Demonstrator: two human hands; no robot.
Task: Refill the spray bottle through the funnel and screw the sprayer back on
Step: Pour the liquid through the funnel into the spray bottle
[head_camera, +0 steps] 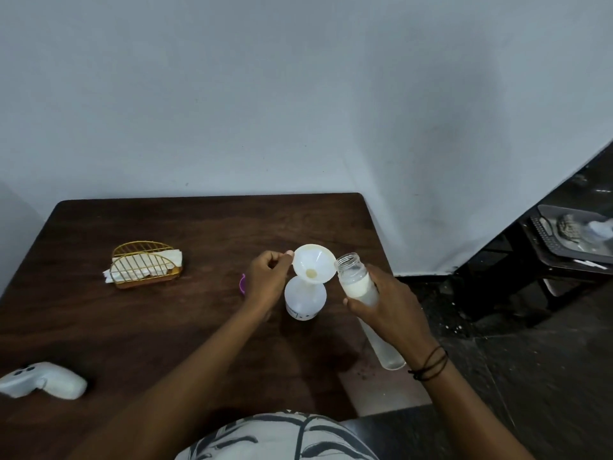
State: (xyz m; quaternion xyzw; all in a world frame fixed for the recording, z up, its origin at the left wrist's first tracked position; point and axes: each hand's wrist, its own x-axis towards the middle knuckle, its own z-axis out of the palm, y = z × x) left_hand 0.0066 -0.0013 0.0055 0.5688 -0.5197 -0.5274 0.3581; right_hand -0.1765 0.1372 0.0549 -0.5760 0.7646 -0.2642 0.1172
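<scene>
Two bare hands work at the centre of the frame over a dark wooden table. Left hand, fingers curled closed, pinches the rim of a white funnel seated upright in the spray bottle, just right of that hand. Right hand wraps a clear refill bottle of milky liquid, its long axis tilted, open mouth up-left, almost touching the funnel's right rim. Pouring likely needs further tilting leftward. Purple piece peeks out behind the left hand; whether it is the sprayer is unclear.
</scene>
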